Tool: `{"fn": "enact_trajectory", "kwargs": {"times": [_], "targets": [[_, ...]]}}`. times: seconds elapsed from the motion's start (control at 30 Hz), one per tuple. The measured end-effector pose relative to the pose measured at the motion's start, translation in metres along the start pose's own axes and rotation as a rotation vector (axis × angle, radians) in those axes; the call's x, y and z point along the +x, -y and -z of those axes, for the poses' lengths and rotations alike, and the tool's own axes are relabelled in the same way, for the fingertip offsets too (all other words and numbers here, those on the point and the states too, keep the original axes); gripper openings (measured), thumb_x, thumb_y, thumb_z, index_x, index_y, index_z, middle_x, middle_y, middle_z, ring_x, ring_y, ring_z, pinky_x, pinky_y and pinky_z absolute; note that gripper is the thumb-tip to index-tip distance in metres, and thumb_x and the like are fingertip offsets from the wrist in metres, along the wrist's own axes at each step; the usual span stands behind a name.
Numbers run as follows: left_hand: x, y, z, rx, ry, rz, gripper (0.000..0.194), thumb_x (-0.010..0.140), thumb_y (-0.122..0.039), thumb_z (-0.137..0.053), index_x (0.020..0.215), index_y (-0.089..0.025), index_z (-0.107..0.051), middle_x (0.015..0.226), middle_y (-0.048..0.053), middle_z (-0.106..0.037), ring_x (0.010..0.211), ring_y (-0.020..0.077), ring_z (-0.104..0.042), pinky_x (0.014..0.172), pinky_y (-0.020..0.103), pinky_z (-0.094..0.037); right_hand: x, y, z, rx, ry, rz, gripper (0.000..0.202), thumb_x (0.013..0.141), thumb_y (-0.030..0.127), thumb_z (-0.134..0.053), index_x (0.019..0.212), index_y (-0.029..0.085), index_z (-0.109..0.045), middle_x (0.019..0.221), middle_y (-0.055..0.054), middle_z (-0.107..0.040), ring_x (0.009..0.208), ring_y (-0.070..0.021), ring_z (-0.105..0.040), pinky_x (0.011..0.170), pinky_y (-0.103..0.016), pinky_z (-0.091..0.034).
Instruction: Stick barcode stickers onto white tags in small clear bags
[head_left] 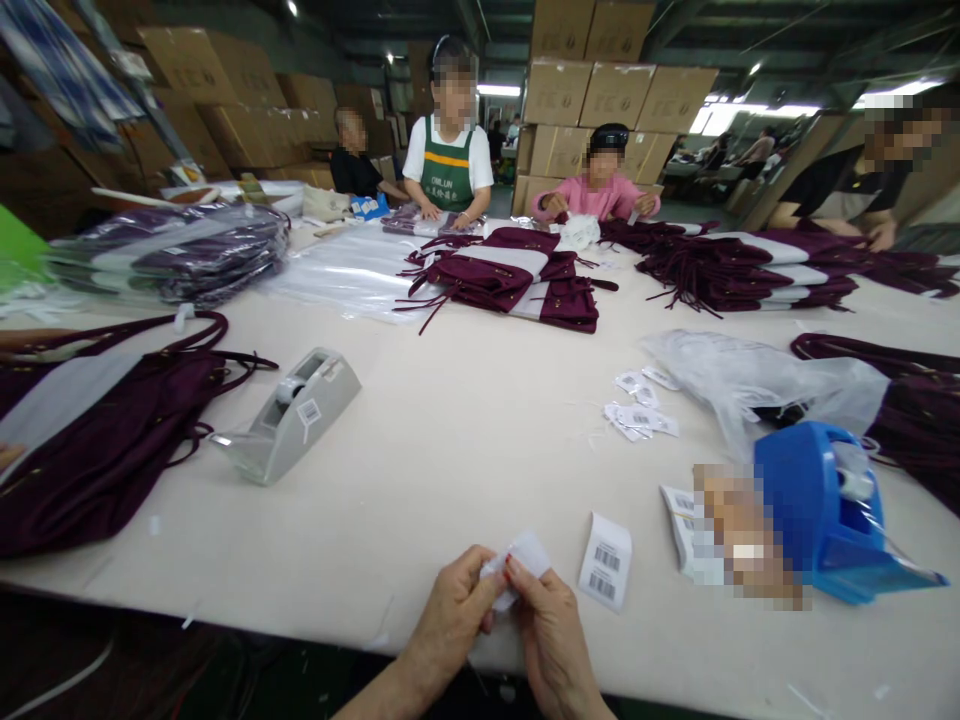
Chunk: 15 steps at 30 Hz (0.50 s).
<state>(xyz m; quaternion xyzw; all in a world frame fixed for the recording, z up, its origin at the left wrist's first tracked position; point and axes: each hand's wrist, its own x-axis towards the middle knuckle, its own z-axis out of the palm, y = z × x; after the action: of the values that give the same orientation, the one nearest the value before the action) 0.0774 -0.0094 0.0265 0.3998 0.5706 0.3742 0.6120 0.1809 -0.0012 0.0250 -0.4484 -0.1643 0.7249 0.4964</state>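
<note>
Both my hands meet above the table's front edge, pinching a small white paper label (531, 552) between thumbs and fingers. My left hand (457, 600) grips its left side, and my right hand (553, 620) grips its right side. The fingers hide much of the label, and no print shows on the visible part. Just right of my right hand lies a sheet of barcode stickers (606, 562). Farther right is a stack of barcode labels (681, 530), partly covered by a blurred-out patch. A loose pile of barcode hang tags (641, 412) lies beyond them.
A grey tape dispenser (307, 415) stands left, a blue one (810, 500) right. Purple bags (97, 460) lie at left, with more stacked bags (517, 265) at the back. Clear plastic (772, 375) lies at right. Several people work around the table (450, 430).
</note>
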Motion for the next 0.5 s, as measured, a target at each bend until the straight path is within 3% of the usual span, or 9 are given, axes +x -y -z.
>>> {"fn": "enact_trajectory", "kwargs": {"times": [0.2, 0.4, 0.5], "targets": [[0.005, 0.007, 0.009, -0.048, -0.026, 0.039, 0.038, 0.068, -0.052, -0.059, 0.073, -0.014, -0.062, 0.053, -0.004, -0.049, 0.045, 0.0077, -0.037, 0.044, 0.02, -0.026, -0.003, 0.004, 0.011, -0.073, 0.134, 0.007, 0.031, 0.069, 0.045, -0.069, 0.066, 0.015, -0.065, 0.064, -0.001, -0.06, 0.063, -0.0143, -0.05, 0.062, -0.026, -0.041], [0.007, 0.007, 0.013, -0.012, 0.011, 0.093, 0.038, 0.067, -0.052, -0.056, 0.069, -0.014, -0.058, 0.05, -0.005, -0.046, 0.043, 0.007, -0.033, 0.043, 0.02, -0.023, 0.007, 0.01, 0.031, -0.273, 0.004, 0.052, 0.035, 0.065, 0.05, -0.069, 0.062, 0.016, -0.062, 0.057, 0.002, -0.053, 0.057, -0.0118, -0.043, 0.052, -0.022, -0.034], [0.012, 0.006, 0.017, 0.178, 0.055, 0.122, 0.039, 0.068, -0.054, -0.045, 0.066, -0.016, -0.051, 0.045, -0.006, -0.042, 0.041, 0.0078, -0.033, 0.043, 0.02, -0.024, 0.012, 0.013, 0.038, -0.457, -0.054, 0.114, 0.038, 0.064, 0.054, -0.067, 0.061, 0.016, -0.062, 0.052, 0.003, -0.05, 0.054, -0.0116, -0.041, 0.05, -0.022, -0.031]]}}
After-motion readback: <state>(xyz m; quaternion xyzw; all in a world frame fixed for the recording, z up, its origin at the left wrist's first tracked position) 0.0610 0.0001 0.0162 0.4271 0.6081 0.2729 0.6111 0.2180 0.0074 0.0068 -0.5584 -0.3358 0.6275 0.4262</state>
